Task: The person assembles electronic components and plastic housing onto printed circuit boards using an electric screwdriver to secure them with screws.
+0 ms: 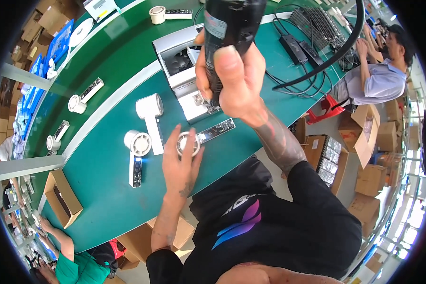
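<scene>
Right grip (240, 85) grasped screwdriver (234, 21); left grip (179, 163) rested, unclenched, over fan (189, 143). Board (217, 130) lay bare; assembly seemed unfinished.

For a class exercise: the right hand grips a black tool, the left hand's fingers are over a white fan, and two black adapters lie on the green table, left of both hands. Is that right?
No: the two black adapters lie on the green table to the right of the left hand and the right hand, as the head view shows. The rest stands.
</scene>
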Tool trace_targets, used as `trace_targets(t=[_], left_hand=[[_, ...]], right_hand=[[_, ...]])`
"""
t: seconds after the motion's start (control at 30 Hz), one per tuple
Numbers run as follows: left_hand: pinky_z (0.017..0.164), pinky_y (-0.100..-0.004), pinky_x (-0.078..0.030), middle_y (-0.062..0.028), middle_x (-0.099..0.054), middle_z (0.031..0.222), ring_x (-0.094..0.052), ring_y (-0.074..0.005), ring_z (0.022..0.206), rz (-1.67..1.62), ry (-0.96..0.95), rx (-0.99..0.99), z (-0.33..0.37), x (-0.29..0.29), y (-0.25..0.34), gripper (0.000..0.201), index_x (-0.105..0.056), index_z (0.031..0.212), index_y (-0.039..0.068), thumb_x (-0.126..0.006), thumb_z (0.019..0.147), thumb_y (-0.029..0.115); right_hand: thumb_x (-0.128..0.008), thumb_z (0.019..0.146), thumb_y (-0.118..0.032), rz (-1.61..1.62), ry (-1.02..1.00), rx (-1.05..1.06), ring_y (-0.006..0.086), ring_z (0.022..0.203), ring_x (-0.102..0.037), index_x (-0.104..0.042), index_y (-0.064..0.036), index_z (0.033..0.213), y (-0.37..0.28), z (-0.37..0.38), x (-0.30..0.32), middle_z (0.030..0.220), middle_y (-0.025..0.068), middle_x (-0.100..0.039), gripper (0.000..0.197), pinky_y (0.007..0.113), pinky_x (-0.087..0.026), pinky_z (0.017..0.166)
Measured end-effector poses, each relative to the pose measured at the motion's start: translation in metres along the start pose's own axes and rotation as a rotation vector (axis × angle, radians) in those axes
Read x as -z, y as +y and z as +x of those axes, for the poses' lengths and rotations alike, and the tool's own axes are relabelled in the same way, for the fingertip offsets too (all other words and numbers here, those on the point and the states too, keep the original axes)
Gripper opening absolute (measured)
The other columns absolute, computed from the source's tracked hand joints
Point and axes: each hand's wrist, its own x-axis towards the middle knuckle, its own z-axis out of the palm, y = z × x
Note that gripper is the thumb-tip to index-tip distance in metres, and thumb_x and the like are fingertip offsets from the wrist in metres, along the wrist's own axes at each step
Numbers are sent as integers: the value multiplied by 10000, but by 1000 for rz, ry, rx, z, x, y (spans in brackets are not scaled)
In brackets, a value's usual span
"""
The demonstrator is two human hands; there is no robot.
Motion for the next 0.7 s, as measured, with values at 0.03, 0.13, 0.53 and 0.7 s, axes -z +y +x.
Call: trace_targets(t=[0.03,0.13,0.53,0.7], left_hand=[[936,-435,-529,-236,-585,1324,-610,-395,1146,-100,43,60,0,0,-2,632,-571,1404,82,-823,825,62],[941,-445,-529,-255,-590,1309,-620,-404,1129,-53,33,-3,-1,0,-7,795,-459,1466,-6,-855,778,40],[937,-461,-521,-260,-591,1299,-616,-416,1129,-61,-37,78,-1,3,-4,846,-416,1492,-13,-865,780,77],[944,-460,-517,-254,-606,1284,-622,-412,1127,-60,-58,82,-5,5,-4,831,-429,1486,-10,-862,780,71]], right_hand=[[-501,1023,-575,13,-5,-20,102,468,-502,-479,93,1204,-2,-3,0,658,83,-578,693,242,-401,452],[-523,984,-644,41,-2,-91,106,466,-501,-461,107,1203,-12,-18,-6,638,84,-566,785,249,-407,449],[-594,907,-705,200,3,-245,78,468,-501,-485,108,1167,2,-49,-30,626,62,-586,860,229,-416,471],[-655,845,-743,207,26,-287,87,500,-521,-473,94,1183,-5,-58,-31,665,64,-582,921,234,-409,466]])
